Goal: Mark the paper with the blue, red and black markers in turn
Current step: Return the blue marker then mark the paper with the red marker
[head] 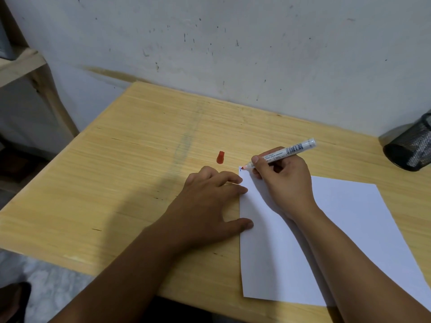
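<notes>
A white sheet of paper [349, 229] lies on the right half of the wooden table [130, 173]. My right hand [283, 180] grips the uncapped red marker [286, 152], its red tip touching the paper's far left corner beside a short blue mark [240, 169]. My left hand [210, 201] lies flat with fingers spread, fingertips and thumb pressing on the paper's left edge. The marker's red cap [220, 157] rests on the table just beyond my left hand. No blue or black marker shows.
A black mesh pen holder [412, 148] stands at the table's far right edge by the wall. A wooden shelf frame [39, 73] stands left of the table. A dark shoe [14, 301] shows on the floor at the bottom left.
</notes>
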